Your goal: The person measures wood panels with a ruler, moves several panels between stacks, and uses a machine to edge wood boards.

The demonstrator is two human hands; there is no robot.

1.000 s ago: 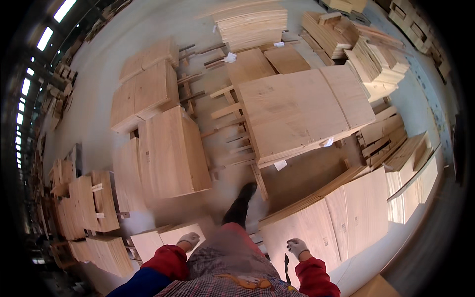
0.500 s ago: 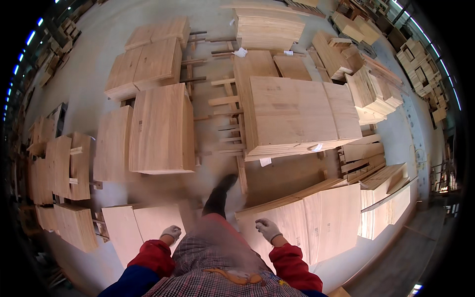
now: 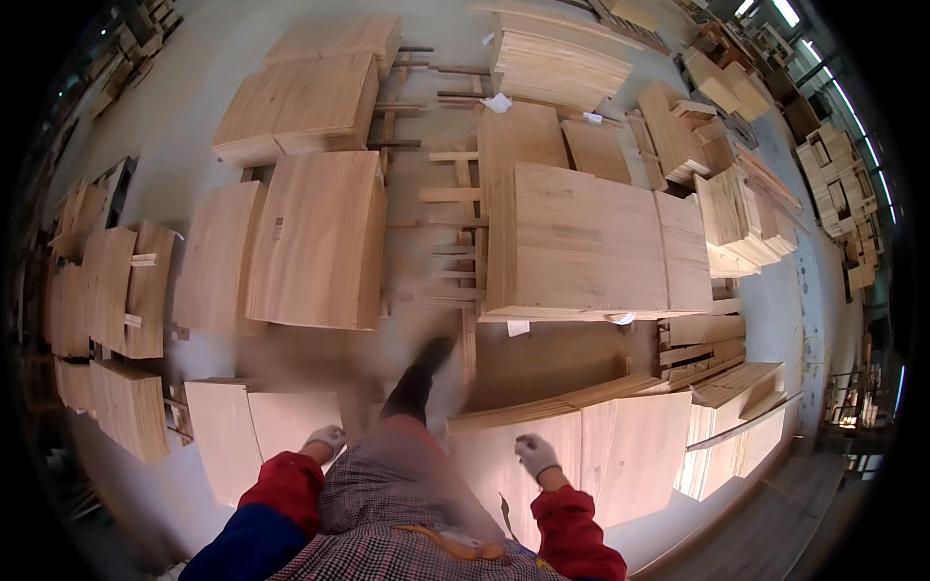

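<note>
My left hand, in a pale glove with a red cuff behind it, is held low in front of me with its fingers curled in. Beside it lies a low stack of wooden panels. My right hand, gloved too, hovers over another panel stack on the right, fingers bent toward the palm. Nothing shows in either hand. Between them one dark-shod foot reaches forward below my checked apron.
A tall panel stack stands ahead on the left, and a wide one ahead on the right. Wooden bearers jut into the gap between them. Further stacks line both sides, with grey floor at the far left.
The view has tilted, with the far stacks shifting right. My right hand has moved slightly right, and my left hand slightly left and up. Both stay curled.
</note>
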